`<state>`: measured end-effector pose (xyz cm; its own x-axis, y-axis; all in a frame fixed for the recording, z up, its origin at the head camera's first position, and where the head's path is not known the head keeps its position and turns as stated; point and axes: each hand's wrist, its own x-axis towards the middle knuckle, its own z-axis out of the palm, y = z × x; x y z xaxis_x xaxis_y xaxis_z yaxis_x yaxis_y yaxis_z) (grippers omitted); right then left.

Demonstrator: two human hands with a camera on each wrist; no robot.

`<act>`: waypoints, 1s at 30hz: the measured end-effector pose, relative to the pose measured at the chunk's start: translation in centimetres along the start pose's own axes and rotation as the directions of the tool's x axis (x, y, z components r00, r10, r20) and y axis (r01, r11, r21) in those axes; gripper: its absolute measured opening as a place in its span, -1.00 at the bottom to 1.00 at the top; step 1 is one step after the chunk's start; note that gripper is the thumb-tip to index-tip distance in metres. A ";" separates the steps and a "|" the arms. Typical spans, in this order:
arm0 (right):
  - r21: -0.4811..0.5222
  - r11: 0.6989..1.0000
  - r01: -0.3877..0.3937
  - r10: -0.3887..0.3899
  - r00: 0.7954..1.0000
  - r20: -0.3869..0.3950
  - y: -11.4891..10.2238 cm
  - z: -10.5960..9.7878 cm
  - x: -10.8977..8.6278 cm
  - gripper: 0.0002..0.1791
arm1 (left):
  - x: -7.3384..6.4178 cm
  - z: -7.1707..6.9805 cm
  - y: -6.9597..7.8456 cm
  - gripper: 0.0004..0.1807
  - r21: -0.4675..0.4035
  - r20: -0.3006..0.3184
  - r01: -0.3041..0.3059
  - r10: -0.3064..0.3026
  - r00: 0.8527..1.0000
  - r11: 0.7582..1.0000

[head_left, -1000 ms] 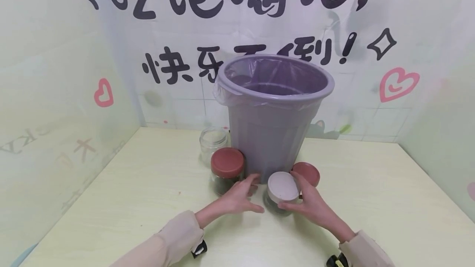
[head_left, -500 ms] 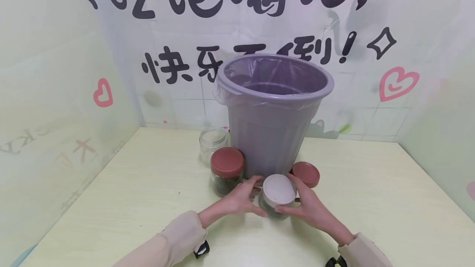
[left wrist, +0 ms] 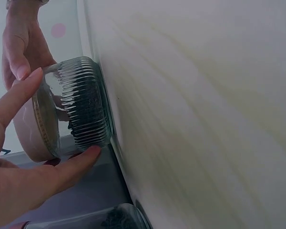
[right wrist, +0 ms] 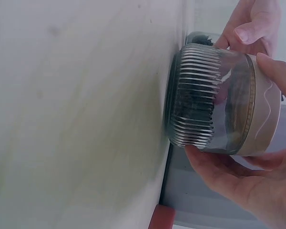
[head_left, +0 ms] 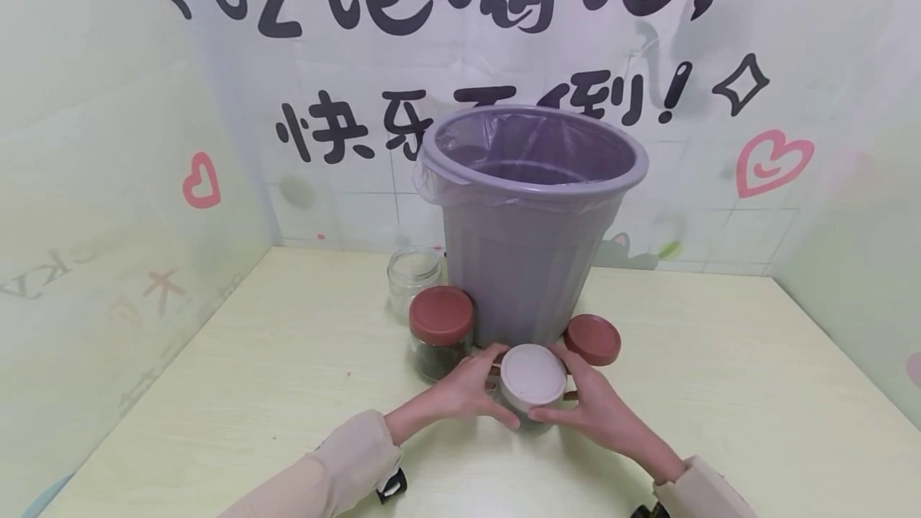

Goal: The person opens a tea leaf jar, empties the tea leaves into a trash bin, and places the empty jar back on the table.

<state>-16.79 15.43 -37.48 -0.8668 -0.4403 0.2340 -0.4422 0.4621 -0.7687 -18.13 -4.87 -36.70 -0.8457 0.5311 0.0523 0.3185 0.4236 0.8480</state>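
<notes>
A glass jar (head_left: 528,416) with a pale lid (head_left: 534,374), ribbed lower sides and dark contents stands upright on the table between both hands. My right hand (head_left: 597,410) grips it from the right; in the right wrist view its thumb is at the lid's edge and a finger (right wrist: 205,164) lies along the ribbed glass. From the left, my left hand (head_left: 464,390) curls round the same jar, a fingertip (left wrist: 93,151) against the ribs in the left wrist view. Just left of it stands a second jar (head_left: 435,360) with a red lid (head_left: 441,315) and dark contents.
A grey bin (head_left: 528,262) with a clear plastic liner stands right behind the jars. An uncovered clear glass jar (head_left: 410,282) sits at its left. Another red lid (head_left: 593,340) is at the bin's right foot. The pale table (head_left: 302,326) meets printed walls at the back and sides.
My right hand has slid the pale-lidded jar leftward and slightly nearer, up to the left hand. The left hand has shifted only a little to the right.
</notes>
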 end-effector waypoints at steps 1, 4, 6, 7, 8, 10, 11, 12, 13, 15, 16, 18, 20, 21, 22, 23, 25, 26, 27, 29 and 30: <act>-0.002 1.000 0.005 -0.005 1.000 -0.001 0.0 0.0 0.0 -0.10 | 0.0 0.0 0.0 -0.16 -0.005 0.000 0.002 -0.002 1.000 1.000; -0.004 1.000 0.023 -0.023 1.000 -0.009 -0.1 0.2 -0.1 -0.13 | 0.0 0.0 0.0 -0.17 -0.003 0.002 0.003 -0.003 1.000 1.000; -0.008 0.999 0.039 -0.039 0.999 -0.014 -0.1 0.3 0.0 -0.15 | -0.1 0.0 0.0 -0.17 0.040 -0.002 -0.005 0.005 1.000 0.999; -0.006 0.999 0.047 -0.047 0.999 -0.014 -0.2 0.3 0.0 -0.16 | 0.0 0.0 0.0 -0.18 0.070 -0.006 -0.009 0.010 1.000 0.998; -0.007 0.998 0.054 -0.054 0.998 -0.013 -0.2 0.4 0.0 -0.17 | 0.0 0.0 0.0 -0.18 0.098 -0.009 -0.014 0.015 1.000 0.995; -0.005 0.998 0.066 -0.066 0.998 -0.009 -0.3 0.4 0.1 -0.18 | 0.0 0.0 0.0 -0.18 0.151 -0.018 -0.023 0.026 0.999 0.988; -0.004 0.998 0.067 -0.067 0.998 -0.006 -0.3 0.5 0.1 -0.18 | 0.0 0.0 0.0 -0.18 0.169 -0.023 -0.028 0.032 0.999 0.985; -0.005 0.998 0.067 -0.067 0.998 -0.003 -0.3 0.5 0.1 -0.19 | 0.0 -0.1 0.0 -0.18 0.181 -0.026 -0.032 0.037 0.999 0.983; -0.006 0.998 0.064 -0.064 0.998 -0.002 -0.4 0.5 0.1 -0.19 | 0.0 0.0 0.0 -0.18 0.184 -0.028 -0.035 0.040 0.999 0.982; -0.011 0.998 0.057 -0.057 0.998 -0.002 -0.4 0.5 0.1 -0.19 | 0.0 -0.1 0.0 -0.19 0.185 -0.031 -0.040 0.046 0.998 0.982; -0.014 0.999 0.052 -0.052 0.999 -0.003 -0.5 0.5 0.1 -0.20 | 0.0 -0.1 0.0 -0.19 0.187 -0.033 -0.041 0.048 0.998 0.981; -0.027 0.999 0.047 -0.047 0.999 -0.008 -0.5 0.6 0.1 -0.21 | 0.0 -0.1 0.0 -0.20 0.185 -0.033 -0.041 0.048 0.998 0.982; -0.041 0.998 0.054 -0.054 0.998 -0.016 -0.6 0.6 0.1 -0.22 | 0.0 0.0 -0.1 -0.20 0.185 -0.033 -0.040 0.047 0.998 0.982; -0.051 0.997 0.060 -0.062 0.998 -0.021 -0.7 0.7 0.2 -0.23 | 0.0 0.0 -0.1 -0.20 0.187 -0.033 -0.037 0.044 0.998 0.982; -0.064 0.996 0.067 -0.069 0.997 -0.027 -0.7 0.7 0.2 -0.24 | 0.0 0.0 -0.1 -0.20 0.190 -0.033 -0.038 0.045 0.998 0.981; -0.080 0.994 0.074 -0.077 0.997 -0.032 -0.7 0.8 0.2 -0.24 | 0.0 0.0 -0.2 -0.19 0.195 -0.033 -0.038 0.046 0.998 0.980; -0.113 0.990 0.083 -0.089 0.995 -0.051 -0.8 1.0 0.3 -0.21 | 0.1 0.0 -0.2 -0.19 0.205 -0.034 -0.038 0.046 0.998 0.978; -0.128 0.988 0.083 -0.091 0.994 -0.060 -0.9 1.0 0.3 -0.19 | 0.1 0.1 -0.2 -0.18 0.208 -0.035 -0.039 0.047 0.998 0.977; -0.145 0.986 0.081 -0.092 0.993 -0.069 -0.9 1.1 0.3 -0.18 | 0.1 0.1 -0.2 -0.18 0.211 -0.036 -0.040 0.048 0.998 0.977; -0.168 0.983 0.078 -0.093 0.992 -0.083 -1.0 1.3 0.4 -0.13 | 0.1 0.2 -0.2 -0.18 0.214 -0.041 -0.042 0.052 0.998 0.976; -0.175 0.981 0.078 -0.094 0.992 -0.088 -1.0 1.4 0.4 -0.11 | 0.1 0.2 -0.2 -0.18 0.214 -0.043 -0.045 0.055 0.998 0.976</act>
<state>-16.41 13.71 -37.47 -0.8382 -0.4122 0.3572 -0.5418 0.5542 -0.6319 -18.16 -4.74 -36.99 -0.8445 0.5216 0.1216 0.4404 0.5469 0.7120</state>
